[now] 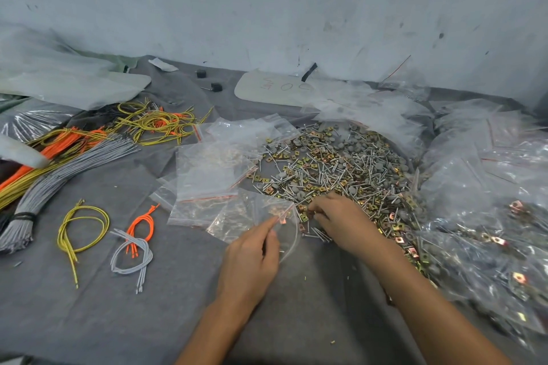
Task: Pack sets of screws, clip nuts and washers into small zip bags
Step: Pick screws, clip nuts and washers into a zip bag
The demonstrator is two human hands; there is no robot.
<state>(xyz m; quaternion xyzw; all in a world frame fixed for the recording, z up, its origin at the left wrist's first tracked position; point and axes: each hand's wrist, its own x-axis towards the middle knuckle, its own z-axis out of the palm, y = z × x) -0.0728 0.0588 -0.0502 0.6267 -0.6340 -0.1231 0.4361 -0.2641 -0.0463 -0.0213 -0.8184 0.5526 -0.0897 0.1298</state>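
**Hardware sets bagged one pinch at a time**

A worker's left hand (252, 255) pinches the red-striped mouth of a small zip bag (252, 216) lying on the grey cloth (148, 305), just beside a heap (341, 163) of screws, clip nuts and washers. The right hand (341, 219) curls its fingers into the heap's near edge; whether they already hold a piece cannot be told. Doing this step well likely means keeping the bag mouth wide and close, and counting each kind before dropping it in. A stack of empty bags (207, 175) lies left, filled bags (480, 216) right.
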